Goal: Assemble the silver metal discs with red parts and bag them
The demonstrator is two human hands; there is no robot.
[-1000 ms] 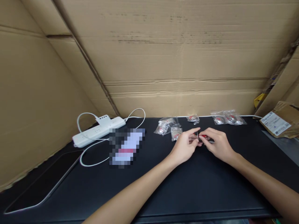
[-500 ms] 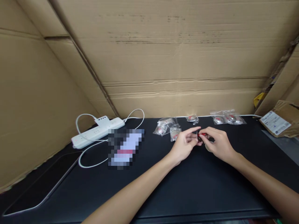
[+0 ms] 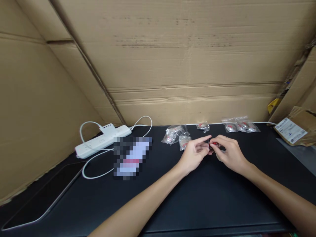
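Over the middle right of the black table, both hands meet at a small red-and-metal piece (image 3: 213, 144). My left hand (image 3: 192, 154) holds its left side between thumb and fingers, with the index finger stretched out above. From the right, the thumb and fingers of my right hand (image 3: 230, 152) pinch the red part. Fingers cover most of the piece, so its kind cannot be made out. Just behind my left hand lies a clear bag (image 3: 184, 141) with a round silver-and-red item in it, beside a pile of similar bags (image 3: 171, 134).
Along the cardboard wall (image 3: 187, 65) lie a single bagged item (image 3: 203, 126) and a group of bagged items (image 3: 240, 125). A white power strip (image 3: 103, 141) with a looped cable, a blurred-out flat object (image 3: 133, 156) and a dark tablet-like slab (image 3: 46, 194) are left. A labelled brown package (image 3: 293, 128) stands right.
The right fingers have shifted slightly around the red part, and a pale round edge below them no longer shows. The left hand keeps nearly the same place.
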